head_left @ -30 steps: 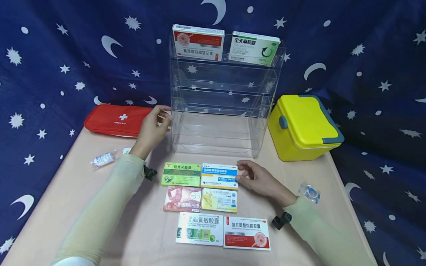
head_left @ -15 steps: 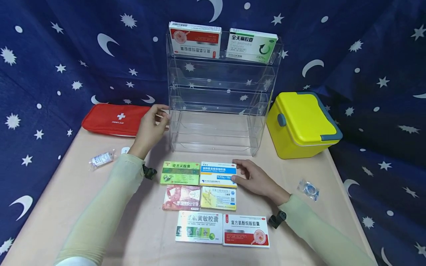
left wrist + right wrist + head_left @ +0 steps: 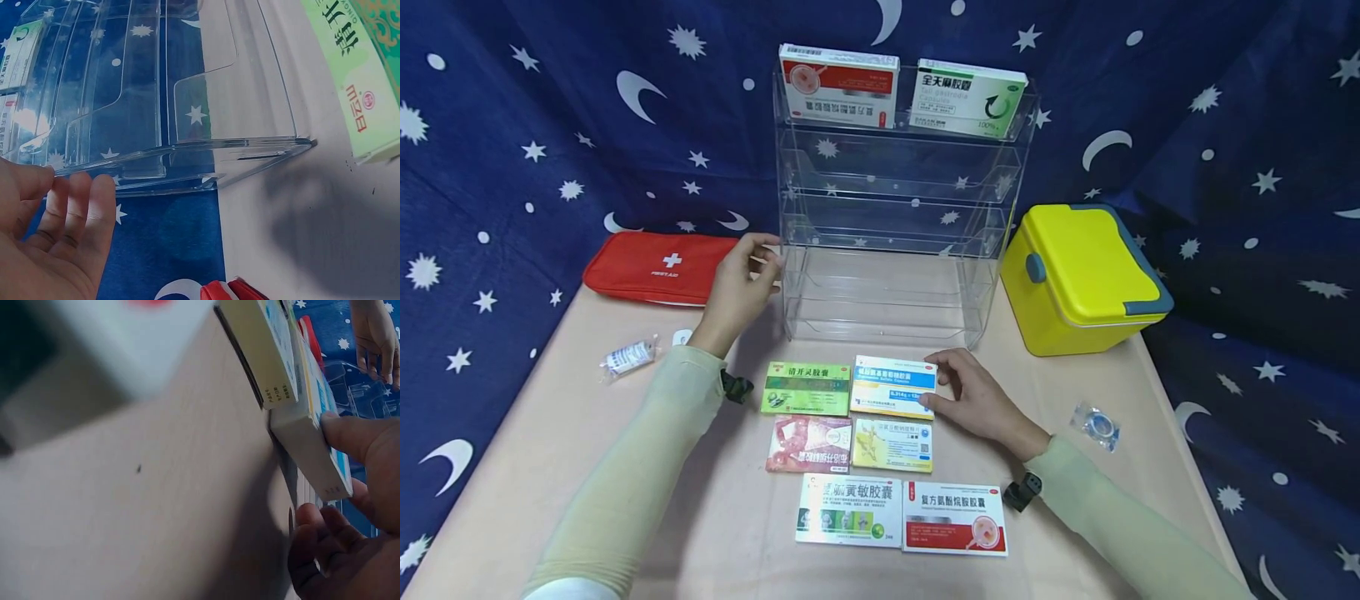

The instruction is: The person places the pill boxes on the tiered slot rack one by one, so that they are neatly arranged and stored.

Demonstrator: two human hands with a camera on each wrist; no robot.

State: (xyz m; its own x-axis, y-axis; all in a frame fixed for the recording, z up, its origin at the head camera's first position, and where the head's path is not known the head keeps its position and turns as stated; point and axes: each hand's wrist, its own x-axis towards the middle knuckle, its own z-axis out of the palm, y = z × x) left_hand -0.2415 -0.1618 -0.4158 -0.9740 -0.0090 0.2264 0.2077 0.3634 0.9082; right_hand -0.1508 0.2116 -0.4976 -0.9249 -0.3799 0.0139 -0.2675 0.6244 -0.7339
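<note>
The right hand (image 3: 977,400) pinches the blue-and-white box (image 3: 893,386) in front of the clear rack (image 3: 895,208) (small print unreadable), its right end raised; the left hand (image 3: 739,287), fingers relaxed, touches the rack's left wall, beside a red "FIRST AID" pouch (image 3: 658,265).

Clear glossy plastic rack (image 3: 898,250); blue-white cardboard box (image 3: 893,386); matt table (image 3: 737,517).

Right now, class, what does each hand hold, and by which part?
Right hand pinches the blue-and-white medicine box by its right end. Left hand holds nothing, fingers touching the clear acrylic rack's left edge.
</note>
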